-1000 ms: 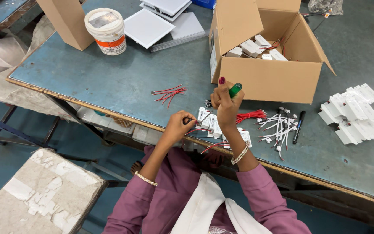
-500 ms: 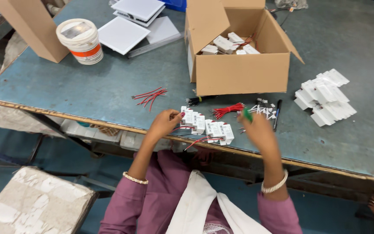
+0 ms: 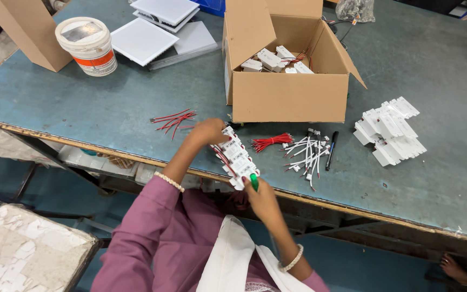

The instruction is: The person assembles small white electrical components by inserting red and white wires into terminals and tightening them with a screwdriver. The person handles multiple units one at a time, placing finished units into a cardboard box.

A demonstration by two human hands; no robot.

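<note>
A person in a purple top sits at the near edge of a blue-grey table (image 3: 109, 103). The right hand (image 3: 262, 199) is closest, just at the table's edge. Its fingers are curled shut around a green tool (image 3: 254, 181), and the tip of the tool points up at a row of small white blocks (image 3: 236, 157). The blocks lie in a slanted line near the table edge, and thin red wires run along them. The left hand (image 3: 209, 131) rests on the far end of that row, with its fingers bent down over the top block; I cannot tell how tight the grip is. Just to the right of the blocks lies a bundle of red wires (image 3: 270, 142), then a loose heap of white wires with plugs (image 3: 308, 154), then a black pen (image 3: 331, 151). To the left of the left hand lie a few more loose red wires (image 3: 171, 120). Further right sits a pile of white blocks (image 3: 389, 131), well apart from the hands. Behind the hands stands an open cardboard box (image 3: 287, 97) with more white blocks inside. Far back on the left are a white bucket (image 3: 86, 46) with an orange band, some flat white square panels (image 3: 144, 39) and another cardboard box (image 3: 25, 27).
</note>
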